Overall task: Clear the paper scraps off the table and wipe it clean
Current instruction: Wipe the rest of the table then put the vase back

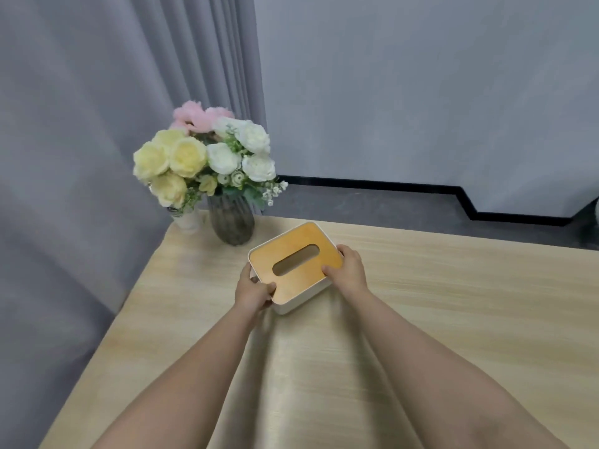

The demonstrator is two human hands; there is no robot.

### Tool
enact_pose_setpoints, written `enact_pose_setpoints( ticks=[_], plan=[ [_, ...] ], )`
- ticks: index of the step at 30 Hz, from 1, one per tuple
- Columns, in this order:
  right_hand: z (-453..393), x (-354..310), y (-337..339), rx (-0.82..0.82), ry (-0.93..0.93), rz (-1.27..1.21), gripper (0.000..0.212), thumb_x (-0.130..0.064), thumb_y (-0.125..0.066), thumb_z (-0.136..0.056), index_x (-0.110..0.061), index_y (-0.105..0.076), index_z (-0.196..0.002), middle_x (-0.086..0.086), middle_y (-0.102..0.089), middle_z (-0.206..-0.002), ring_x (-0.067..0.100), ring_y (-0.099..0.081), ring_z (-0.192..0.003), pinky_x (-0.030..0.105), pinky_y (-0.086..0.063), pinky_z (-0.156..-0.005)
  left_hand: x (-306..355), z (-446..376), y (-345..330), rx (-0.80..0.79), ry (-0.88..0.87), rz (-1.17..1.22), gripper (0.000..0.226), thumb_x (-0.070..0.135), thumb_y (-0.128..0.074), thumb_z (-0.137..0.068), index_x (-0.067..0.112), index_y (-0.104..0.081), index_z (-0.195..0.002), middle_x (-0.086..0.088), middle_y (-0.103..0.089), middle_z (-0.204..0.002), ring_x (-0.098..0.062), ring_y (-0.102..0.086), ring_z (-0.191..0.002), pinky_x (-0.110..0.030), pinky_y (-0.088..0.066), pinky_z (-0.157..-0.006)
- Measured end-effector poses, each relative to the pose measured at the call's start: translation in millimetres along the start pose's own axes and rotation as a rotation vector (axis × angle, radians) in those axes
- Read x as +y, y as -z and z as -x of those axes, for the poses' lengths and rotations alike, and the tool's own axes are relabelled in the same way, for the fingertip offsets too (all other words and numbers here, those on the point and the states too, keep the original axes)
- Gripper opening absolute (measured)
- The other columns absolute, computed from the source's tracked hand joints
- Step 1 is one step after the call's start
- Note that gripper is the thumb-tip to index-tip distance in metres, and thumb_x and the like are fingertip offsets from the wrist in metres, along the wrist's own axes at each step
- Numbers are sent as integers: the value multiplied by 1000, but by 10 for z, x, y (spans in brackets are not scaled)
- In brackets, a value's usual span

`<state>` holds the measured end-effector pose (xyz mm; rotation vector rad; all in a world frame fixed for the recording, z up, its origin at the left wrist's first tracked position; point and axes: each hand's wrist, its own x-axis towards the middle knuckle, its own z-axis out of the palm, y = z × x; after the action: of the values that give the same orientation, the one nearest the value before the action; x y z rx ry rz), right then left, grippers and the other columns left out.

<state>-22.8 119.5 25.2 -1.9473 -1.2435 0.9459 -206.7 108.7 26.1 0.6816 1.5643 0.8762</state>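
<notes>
Both hands hold a tissue box (295, 267) — white body, wooden lid with an oval slot — that sits on the table (453, 303) toward its far edge, at about 12 o'clock from the person. The left hand (254, 291) grips the box's near-left corner at 7 o'clock, thumb curled onto the lid. The right hand (348, 270) clasps the right end at 3 o'clock, thumb on the lid, fingers wrapped over the side. A dark ribbed vase (230, 222) of flowers (207, 153) stands near the box at 11 o'clock, beside a small white bottle (188, 220) — both by the table's far-left corner.
</notes>
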Motion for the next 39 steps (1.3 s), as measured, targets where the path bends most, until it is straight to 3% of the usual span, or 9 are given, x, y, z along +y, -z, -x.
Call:
enact_pose_setpoints(
  ticks=[3, 10, 14, 21, 30, 35, 39],
  plan=[
    [63, -261, -526, -27, 33, 25, 58, -8, -67, -81, -6, -44, -134, 11, -45, -134, 22, -47, -118, 21, -34, -94, 79, -161, 585, 6, 7, -10, 72, -12, -54, -85, 23, -31, -144, -10, -54, -122, -26, -54, -99, -34, -51, -66],
    [255, -789, -1537, -65, 16, 44, 52, -9, -67, -82, -5, -49, -130, 11, -49, -128, 25, -49, -116, 28, -38, -97, 201, -498, 1762, -12, 26, -73, 76, -9, -57, -84, 24, -28, -146, -14, -55, -128, -32, -56, -112, -34, -50, -74],
    [315, -985, -1950, -64, 28, 42, 49, -7, -67, -80, -6, -52, -126, 13, -51, -126, 25, -50, -114, 28, -38, -97, 266, -669, 2196, -30, 40, -79, 75, -10, -54, -85, 26, -27, -146, -13, -58, -124, -27, -56, -100, -30, -48, -65],
    [348, -1114, -2272, -54, 7, 68, 44, -6, -66, -80, -7, -53, -123, 12, -53, -120, 26, -52, -110, 30, -40, -95, 289, -856, 2498, -60, 47, -110, 74, -11, -53, -85, 25, -29, -145, -6, -58, -103, -17, -53, -73, -23, -41, -52],
    [333, -1034, -2270, -32, -24, 123, 37, -8, -64, -78, -8, -57, -115, 14, -57, -111, 26, -54, -100, 29, -41, -85, 246, -937, 2421, -101, 45, -148, 68, -13, -50, -86, 23, -34, -142, -8, -58, -107, -16, -54, -71, -26, -39, -54],
    [344, -979, -2317, -32, -21, 111, 47, -12, -63, -81, -4, -51, -126, 14, -55, -118, 27, -52, -106, 34, -41, -92, 226, -975, 2440, -116, 55, -166, 66, -10, -50, -88, 26, -33, -140, -8, -58, -116, -24, -57, -95, -28, -47, -62],
    [345, -977, -2286, -49, -3, 108, 47, -13, -63, -81, -8, -51, -126, 13, -54, -119, 25, -52, -109, 35, -42, -95, 168, -941, 2433, -69, -93, -378, 65, 3, -57, -87, 25, -28, -140, -6, -55, -129, -28, -53, -114, -39, -46, -95]
  ],
)
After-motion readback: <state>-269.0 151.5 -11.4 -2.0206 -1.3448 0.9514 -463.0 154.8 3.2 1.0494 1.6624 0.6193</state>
